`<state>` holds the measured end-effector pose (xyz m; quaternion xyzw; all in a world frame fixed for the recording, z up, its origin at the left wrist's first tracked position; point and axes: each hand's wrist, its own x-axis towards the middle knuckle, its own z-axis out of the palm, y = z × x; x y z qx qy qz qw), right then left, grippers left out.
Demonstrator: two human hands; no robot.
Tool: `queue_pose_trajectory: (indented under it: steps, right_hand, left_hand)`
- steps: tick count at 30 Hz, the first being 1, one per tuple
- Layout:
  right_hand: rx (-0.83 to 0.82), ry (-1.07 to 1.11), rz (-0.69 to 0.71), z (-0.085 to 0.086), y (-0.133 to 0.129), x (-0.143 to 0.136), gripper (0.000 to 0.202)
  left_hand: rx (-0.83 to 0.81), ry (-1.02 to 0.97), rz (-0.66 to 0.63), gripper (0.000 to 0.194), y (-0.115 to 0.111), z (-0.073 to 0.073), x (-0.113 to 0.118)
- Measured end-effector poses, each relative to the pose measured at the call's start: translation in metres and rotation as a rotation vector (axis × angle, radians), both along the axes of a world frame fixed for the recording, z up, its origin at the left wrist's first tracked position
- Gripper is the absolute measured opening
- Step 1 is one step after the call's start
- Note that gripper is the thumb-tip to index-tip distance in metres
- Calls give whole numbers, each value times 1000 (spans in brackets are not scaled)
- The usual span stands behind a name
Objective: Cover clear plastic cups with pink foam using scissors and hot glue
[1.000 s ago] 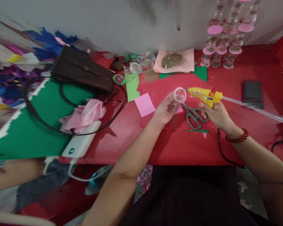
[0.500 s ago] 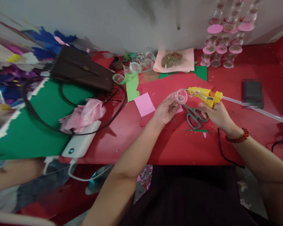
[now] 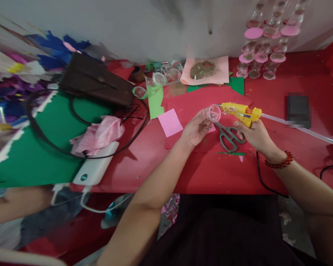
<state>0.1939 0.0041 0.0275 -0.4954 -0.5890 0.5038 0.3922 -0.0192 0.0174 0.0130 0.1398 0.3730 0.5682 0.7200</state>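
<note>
Nearest, above the front edge of the red surface (image 3: pixel 144 162): a right hand (image 3: pixel 255 136), wrapped around the handle of a yellow glue gun (image 3: pixel 238 111), and a left hand (image 3: pixel 197 127), pinching a clear cup (image 3: pixel 214 113) at its left side. Changed over the last second: the cup, slightly farther right, with its upper rim under the nozzle; unchanged, the gun. Judged from this: probably a small adjustment to set another part of the rim at the nozzle, with gluing under way. Just below and right of the cup: scissors (image 3: pixel 224 130), lying on red sheets (image 3: pixel 183 99). To the left: a pink square (image 3: pixel 170 122). Farther back: a pink sheet (image 3: pixel 185 78) bearing brown grains (image 3: pixel 205 70), with loose clear cups (image 3: pixel 159 78) beside it.

Hard to make out, again from near to far: another person's arm (image 3: pixel 19 199), cut off at left; a black cable (image 3: pixel 259 177), lost beneath the right wrist; the trigger, hidden by fingers; contact between nozzle and rim, and any glue there, too small to tell; a dark object (image 3: pixel 298 107), pixelated; at the back, stacked cups with pink discs (image 3: pixel 253 33), cut off above.
</note>
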Motion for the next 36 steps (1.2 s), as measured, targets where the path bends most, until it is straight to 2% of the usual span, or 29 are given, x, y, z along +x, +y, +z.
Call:
queue_pose_trajectory:
  steps: [3, 5, 8, 12, 23, 29, 36]
  right_hand:
    - [-2, -3, 7, -1, 0, 0, 45]
    - [11, -2, 19, -1, -1, -1, 48]
    - [29, 24, 43, -1, -3, -2, 44]
    - [21, 51, 52, 1, -6, -5, 39]
    - [70, 64, 85, 2, -7, -6, 34]
    - [39, 68, 65, 2, -5, -5, 35]
    - [28, 23, 23, -1, -1, -1, 37]
  left_hand:
    - [-2, 15, -5, 7, -1, 2, 1]
    - [-3, 27, -11, 14, -1, 2, 2]
    - [-4, 43, -11, 21, -1, 2, 2]
    - [-9, 59, 5, 15, -1, 0, 2]
    - [4, 72, 13, 17, 0, -5, 0]
    - [22, 52, -28, 7, 0, -3, 1]
    - [1, 48, -45, 16, -2, 2, 1]
